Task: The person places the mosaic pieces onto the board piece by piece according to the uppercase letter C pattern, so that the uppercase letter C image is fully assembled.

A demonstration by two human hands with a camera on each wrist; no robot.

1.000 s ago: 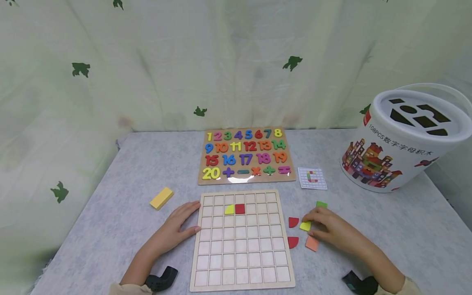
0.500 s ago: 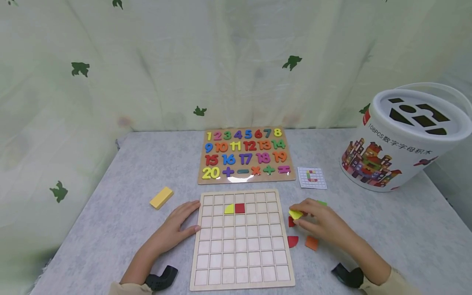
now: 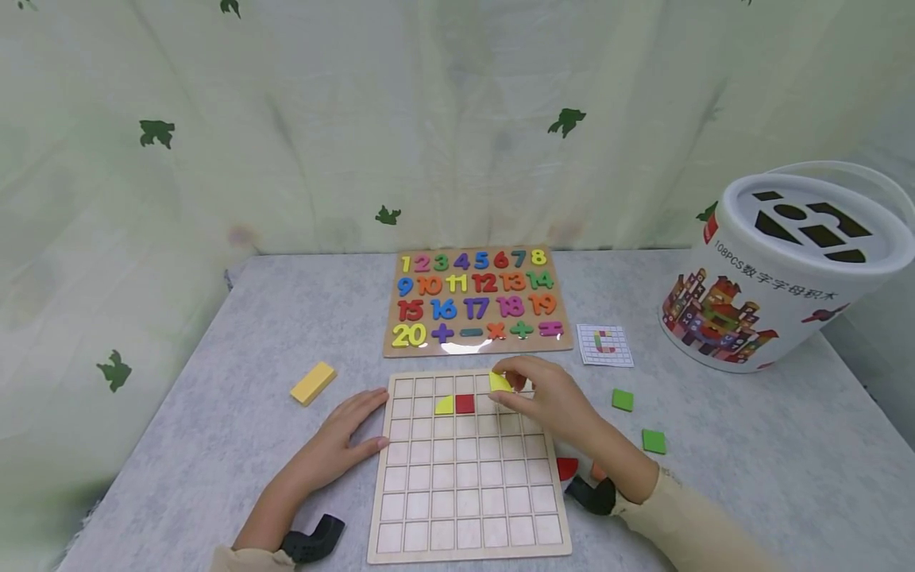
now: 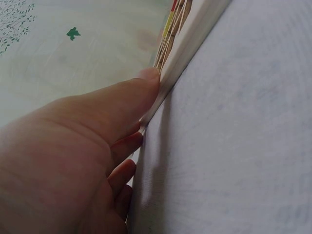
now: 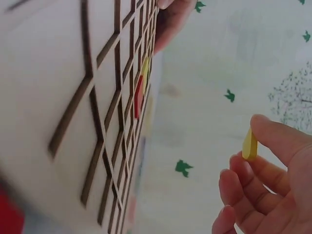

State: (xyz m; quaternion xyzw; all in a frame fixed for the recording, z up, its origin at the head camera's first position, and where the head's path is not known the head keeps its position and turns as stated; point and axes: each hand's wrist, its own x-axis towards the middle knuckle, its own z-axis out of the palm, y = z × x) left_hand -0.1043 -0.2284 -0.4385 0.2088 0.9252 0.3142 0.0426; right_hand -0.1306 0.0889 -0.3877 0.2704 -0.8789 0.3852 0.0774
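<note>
Right hand (image 3: 550, 401) pinches a yellow quarter-round tile (image 3: 499, 382) between thumb and fingertips above the top rows of the wooden grid board (image 3: 468, 508), just right of the seated yellow and red tiles, while left hand (image 3: 343, 441) rests flat, fingers straight, against the board's left edge on the grey surface (image 3: 214, 397).

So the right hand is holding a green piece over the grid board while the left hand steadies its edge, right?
Not quite: the piece in the right hand is yellow, as the head view shows. The rest holds: it is over the grid board, and the left hand steadies the board's edge.
</note>
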